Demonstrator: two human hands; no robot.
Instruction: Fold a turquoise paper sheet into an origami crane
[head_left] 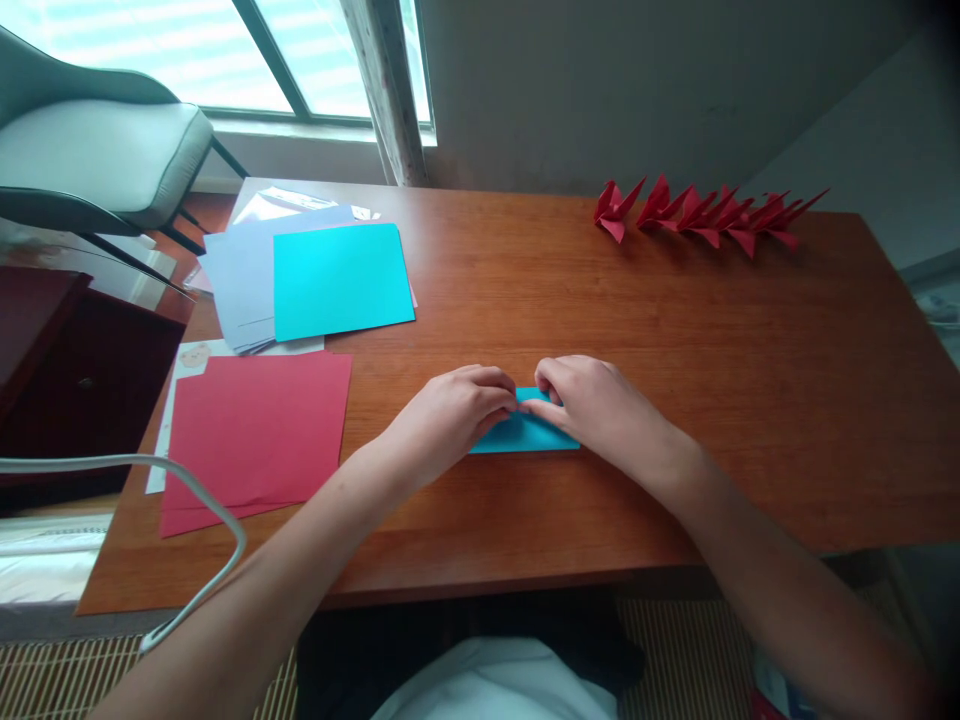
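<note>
A narrow folded piece of blue paper (525, 434) lies on the wooden table (480, 540) near its front edge. My left hand (474, 400) is closed on the paper's left part, its fingers pressed together along the upper edge. On the right part rests my right hand (581, 395), with its thumb stretched left over the paper and its other fingers curled at the upper edge. The two hands nearly meet at the middle of the strip. Parts of the paper's ends are covered by the hands.
Red sheets (255, 430) lie at the left, with a bright blue sheet (341, 280) on pale papers (236, 280) behind them. Several red folded paper cranes (705, 215) line the back right. A white cable (217, 505) crosses near my left forearm. A chair (97, 140) stands beyond the table.
</note>
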